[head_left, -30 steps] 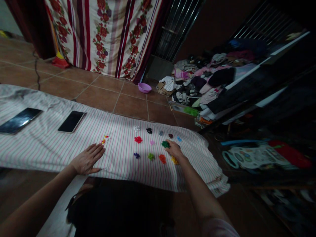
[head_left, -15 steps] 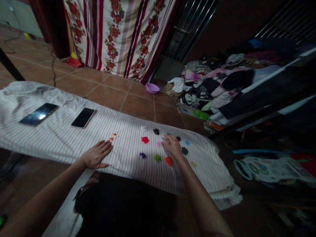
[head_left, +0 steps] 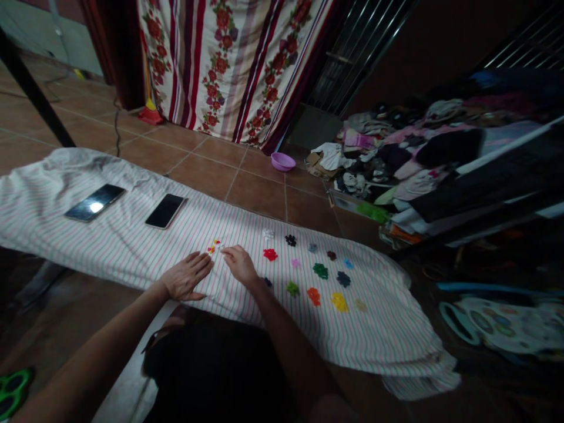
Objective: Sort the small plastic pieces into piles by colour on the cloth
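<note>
My left hand (head_left: 187, 277) lies flat on the striped cloth (head_left: 145, 258), fingers stretched out beside a small mixed group of red, yellow and white pieces (head_left: 214, 247). Close on the other side of that group is my right hand (head_left: 240, 264), thumb and fingertips pinched together; whatever they hold is too small to make out. To the right, tiny pieces lie sorted by colour, among them white (head_left: 268, 234), black (head_left: 291, 240), red (head_left: 270, 254), green (head_left: 321, 270), orange (head_left: 314, 296) and yellow (head_left: 339, 302) heaps. My right forearm partly covers a dark purple heap (head_left: 268, 282).
Two phones (head_left: 166, 211) lie on the cloth to the left. Past its far edge, a purple basin (head_left: 282, 161) sits on the tiled floor (head_left: 258, 188). A floral curtain (head_left: 220, 70) hangs behind, with heaped clothes (head_left: 405, 147) at the right.
My right hand has moved left from the colour heaps to the mixed group, uncovering the green and yellow heaps. My left hand stays flat on the cloth. The view has shifted slightly.
</note>
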Available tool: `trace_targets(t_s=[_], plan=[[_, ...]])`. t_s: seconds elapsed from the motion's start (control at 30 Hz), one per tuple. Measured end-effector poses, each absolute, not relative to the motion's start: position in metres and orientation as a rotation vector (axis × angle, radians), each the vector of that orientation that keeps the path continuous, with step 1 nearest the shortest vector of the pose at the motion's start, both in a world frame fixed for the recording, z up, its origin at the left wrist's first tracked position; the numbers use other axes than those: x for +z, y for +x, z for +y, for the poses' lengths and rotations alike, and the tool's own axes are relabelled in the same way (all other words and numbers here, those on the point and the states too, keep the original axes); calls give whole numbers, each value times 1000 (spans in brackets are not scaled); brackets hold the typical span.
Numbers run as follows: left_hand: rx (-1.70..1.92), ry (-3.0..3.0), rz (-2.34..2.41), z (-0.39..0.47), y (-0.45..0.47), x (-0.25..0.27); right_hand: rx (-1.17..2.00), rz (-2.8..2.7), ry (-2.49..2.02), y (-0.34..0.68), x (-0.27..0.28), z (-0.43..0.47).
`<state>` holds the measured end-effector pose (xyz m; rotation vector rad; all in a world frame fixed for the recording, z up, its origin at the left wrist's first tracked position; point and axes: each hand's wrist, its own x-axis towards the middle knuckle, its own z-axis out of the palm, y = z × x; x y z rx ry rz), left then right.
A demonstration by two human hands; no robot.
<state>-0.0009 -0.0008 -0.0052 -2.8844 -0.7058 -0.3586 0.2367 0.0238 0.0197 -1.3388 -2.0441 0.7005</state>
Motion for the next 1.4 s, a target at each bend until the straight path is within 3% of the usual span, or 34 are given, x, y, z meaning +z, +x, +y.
trace_targets(t_s=[0.53, 1.0, 1.4], plan=[[-360, -2861, -696, 0, 0, -12, 583, -2171, -1538, 190, 23, 27], [-361, -2817, -706, -2, -1, -6, 377, -2139, -1404, 193, 7, 16], [-396, -2777, -659, -2, -1, -4, 403, -1934, -1389, 199, 2, 8]])
